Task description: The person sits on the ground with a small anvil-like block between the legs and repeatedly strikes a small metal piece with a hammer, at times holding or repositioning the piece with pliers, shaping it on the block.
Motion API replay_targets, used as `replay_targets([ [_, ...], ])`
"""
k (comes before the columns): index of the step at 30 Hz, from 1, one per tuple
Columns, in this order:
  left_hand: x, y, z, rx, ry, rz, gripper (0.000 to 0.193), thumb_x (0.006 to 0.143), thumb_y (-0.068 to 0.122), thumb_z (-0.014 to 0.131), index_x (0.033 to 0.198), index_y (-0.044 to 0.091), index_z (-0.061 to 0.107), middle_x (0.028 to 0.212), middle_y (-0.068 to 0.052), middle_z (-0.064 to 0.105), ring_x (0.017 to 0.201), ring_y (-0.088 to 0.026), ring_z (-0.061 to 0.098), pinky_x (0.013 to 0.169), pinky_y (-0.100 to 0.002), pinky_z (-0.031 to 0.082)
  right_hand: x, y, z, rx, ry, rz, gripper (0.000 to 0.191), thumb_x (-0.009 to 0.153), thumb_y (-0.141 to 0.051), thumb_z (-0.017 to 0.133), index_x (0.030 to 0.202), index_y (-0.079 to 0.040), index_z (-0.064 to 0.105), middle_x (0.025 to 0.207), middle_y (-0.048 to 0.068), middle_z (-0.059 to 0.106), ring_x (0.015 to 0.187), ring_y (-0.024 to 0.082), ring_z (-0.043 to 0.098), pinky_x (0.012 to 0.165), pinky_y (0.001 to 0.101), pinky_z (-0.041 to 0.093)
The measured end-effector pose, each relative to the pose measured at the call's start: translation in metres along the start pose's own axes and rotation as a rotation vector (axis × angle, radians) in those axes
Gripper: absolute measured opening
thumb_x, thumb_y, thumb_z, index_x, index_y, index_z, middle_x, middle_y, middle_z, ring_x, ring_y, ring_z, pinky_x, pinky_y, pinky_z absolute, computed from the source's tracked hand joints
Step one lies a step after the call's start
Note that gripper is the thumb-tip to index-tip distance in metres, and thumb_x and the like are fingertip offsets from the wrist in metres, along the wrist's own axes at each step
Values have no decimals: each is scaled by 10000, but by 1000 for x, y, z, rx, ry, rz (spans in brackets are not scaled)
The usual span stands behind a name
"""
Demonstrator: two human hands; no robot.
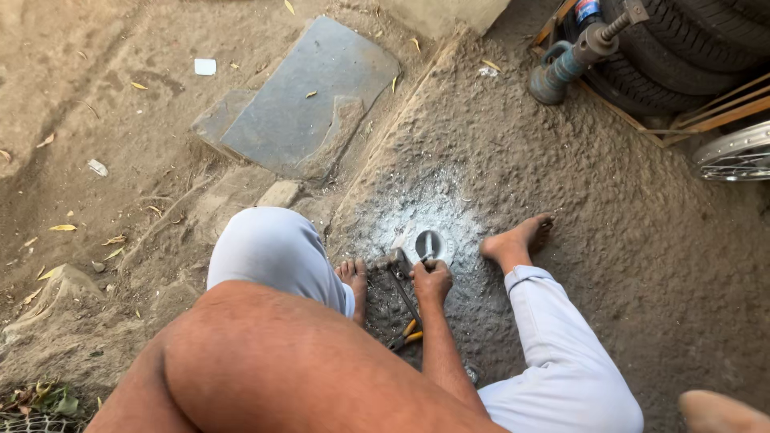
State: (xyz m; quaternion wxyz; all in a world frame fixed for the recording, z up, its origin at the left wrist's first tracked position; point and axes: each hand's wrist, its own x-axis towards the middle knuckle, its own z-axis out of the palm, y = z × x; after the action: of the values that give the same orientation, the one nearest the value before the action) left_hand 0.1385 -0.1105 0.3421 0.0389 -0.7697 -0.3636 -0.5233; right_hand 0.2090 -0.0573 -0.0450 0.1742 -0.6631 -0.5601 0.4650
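The person squats barefoot on rough grey ground (561, 184), knees wide in pale trousers. The right hand (431, 281) is closed, its fingers curled around a thin metal rod (429, 244) that stands inside a small round metal cup (430, 244). The cup sits on a patch of pale ash-like powder (417, 212) between the two bare feet; what lies inside it besides the rod cannot be made out. Just left of the cup lies a hammer (391, 261) with a dark handle, and near the wrist a pair of yellow-handled pliers (408, 333) rests on the ground. The left arm crosses the bottom of the view; its hand is out of sight. A flat stone slab (309, 100) lies farther off, with stacked tyres (682, 48) at the top right.
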Motion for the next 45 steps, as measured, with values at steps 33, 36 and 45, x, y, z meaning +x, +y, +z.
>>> replay_targets([
  [33, -171, -279, 20, 250, -510, -924, 128, 700, 131, 687, 791, 57, 738, 852, -219, 721, 831, -395, 720, 734, -490, 602, 44, 16, -7, -663, -10, -523, 96, 854, -133, 723, 862, -42, 692, 888, 212, 714, 837, 419, 683, 797, 520, 521],
  [36, -157, -270, 18, 262, -535, -888, 120, 688, 140, 680, 765, 100, 762, 850, -179, 739, 818, -373, 733, 702, -471, 608, 43, 11, -5, -435, 55, -550, 154, 851, -158, 729, 915, -32, 668, 859, 183, 726, 824, 379, 713, 764, 468, 557],
  [45, -152, -263, 26, 222, -554, -877, 178, 668, 126, 680, 833, 92, 738, 827, -177, 747, 817, -350, 740, 670, -457, 611, 44, 5, -5, -420, 23, -517, 153, 821, -125, 714, 939, -33, 682, 835, 183, 734, 781, 332, 736, 749, 423, 573],
])
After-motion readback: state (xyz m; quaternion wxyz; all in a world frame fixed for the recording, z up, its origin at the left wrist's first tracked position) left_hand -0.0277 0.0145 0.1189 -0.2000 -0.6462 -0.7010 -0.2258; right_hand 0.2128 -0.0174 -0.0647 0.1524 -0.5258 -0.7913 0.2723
